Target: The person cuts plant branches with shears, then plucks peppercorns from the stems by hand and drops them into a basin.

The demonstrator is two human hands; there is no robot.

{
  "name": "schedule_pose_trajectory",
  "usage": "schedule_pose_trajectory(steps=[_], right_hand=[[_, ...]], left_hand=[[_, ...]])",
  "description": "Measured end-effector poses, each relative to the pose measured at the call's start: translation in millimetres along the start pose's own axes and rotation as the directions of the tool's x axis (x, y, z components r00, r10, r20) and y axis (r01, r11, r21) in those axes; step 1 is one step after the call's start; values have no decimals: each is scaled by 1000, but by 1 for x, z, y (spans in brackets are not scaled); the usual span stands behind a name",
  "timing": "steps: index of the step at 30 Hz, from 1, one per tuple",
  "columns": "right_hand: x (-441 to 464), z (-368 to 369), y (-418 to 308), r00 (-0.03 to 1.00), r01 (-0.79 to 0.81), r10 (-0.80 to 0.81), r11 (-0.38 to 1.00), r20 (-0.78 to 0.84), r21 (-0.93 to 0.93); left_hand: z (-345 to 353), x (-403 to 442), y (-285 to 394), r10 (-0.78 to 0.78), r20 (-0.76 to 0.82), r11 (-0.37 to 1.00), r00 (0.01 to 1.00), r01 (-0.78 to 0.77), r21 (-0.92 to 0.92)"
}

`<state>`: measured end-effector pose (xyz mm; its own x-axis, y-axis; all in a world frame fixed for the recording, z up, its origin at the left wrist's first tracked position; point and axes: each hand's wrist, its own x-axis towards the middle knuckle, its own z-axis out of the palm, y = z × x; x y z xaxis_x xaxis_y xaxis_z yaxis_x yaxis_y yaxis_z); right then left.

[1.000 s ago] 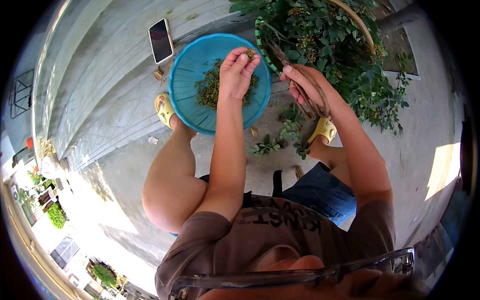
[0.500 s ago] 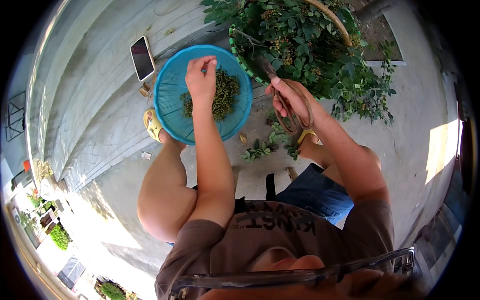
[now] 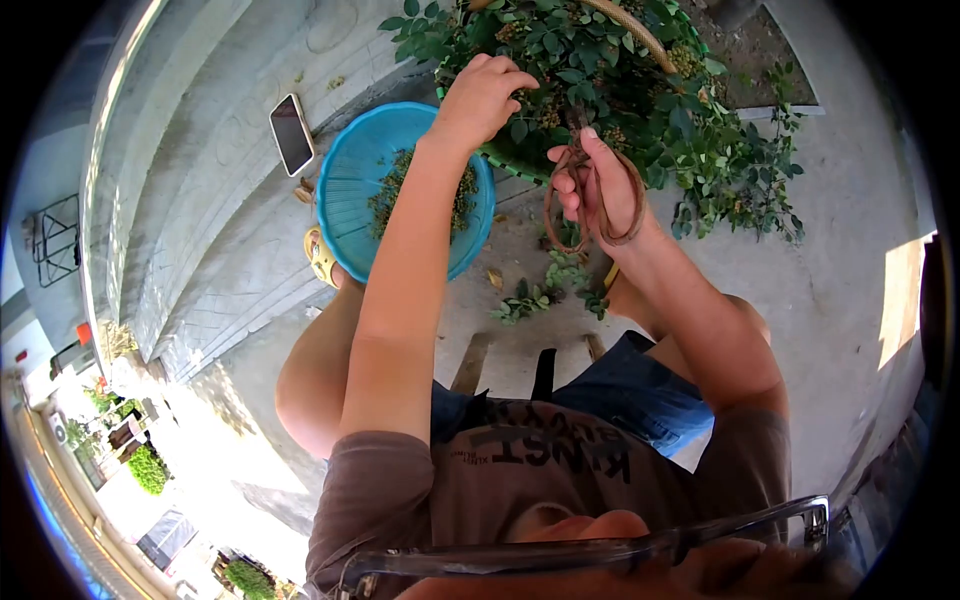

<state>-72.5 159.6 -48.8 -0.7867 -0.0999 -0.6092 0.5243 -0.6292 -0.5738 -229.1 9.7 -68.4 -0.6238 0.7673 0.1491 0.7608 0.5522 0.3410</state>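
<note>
My right hand (image 3: pixel 595 185) is wrapped around the brown looped handles of a pair of scissors (image 3: pixel 632 220). Their dark blades point up into the foliage and are partly lost against it. My left hand (image 3: pixel 485 98) is stretched over the near left rim of a basket heaped with leafy branches (image 3: pixel 590 75) bearing small berry clusters. Its fingers are bent with a gap between thumb and forefinger, close to the leaves, and nothing shows in them. Below my left forearm stands a blue plastic basin (image 3: pixel 345 190) holding a pile of small green-brown berries (image 3: pixel 395 190), partly covered by the arm.
A phone (image 3: pixel 292 135) lies on the grey concrete step left of the basin. Cut leafy sprigs (image 3: pixel 525 300) are on the ground between my feet. The basket's curved handle (image 3: pixel 635 30) arches over the branches, which spill out to the right.
My left hand has moved from above the basin up and right to the branches. My right hand has shifted slightly right, turning the scissors so the blades point into the foliage.
</note>
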Motion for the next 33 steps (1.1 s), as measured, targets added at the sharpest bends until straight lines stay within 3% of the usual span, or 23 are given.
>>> schedule_pose_trajectory(steps=[2,4,11,16,22,29,33], right_hand=[[-3,3,0,1000,-8,8,999,15,-39],[-5,10,-1,999,-32,33,998,20,-44],[7,17,11,993,-50,56,997,99,-60],[14,21,17,978,-28,15,998,207,63],[15,25,16,965,-12,-5,998,263,61],[16,27,19,962,-33,25,999,273,23],[16,27,19,982,-13,6,999,189,38]], left_hand=[[-3,5,-11,51,-81,999,995,-51,0],[-11,9,-14,-130,19,964,991,131,-229],[-25,4,-13,-225,11,877,974,207,-434],[-22,-4,-23,-232,10,839,973,205,-503],[-22,-8,-30,-250,38,796,968,227,-561],[-16,-11,-33,-244,16,767,970,203,-609],[-16,-13,-34,-240,1,765,971,190,-615]])
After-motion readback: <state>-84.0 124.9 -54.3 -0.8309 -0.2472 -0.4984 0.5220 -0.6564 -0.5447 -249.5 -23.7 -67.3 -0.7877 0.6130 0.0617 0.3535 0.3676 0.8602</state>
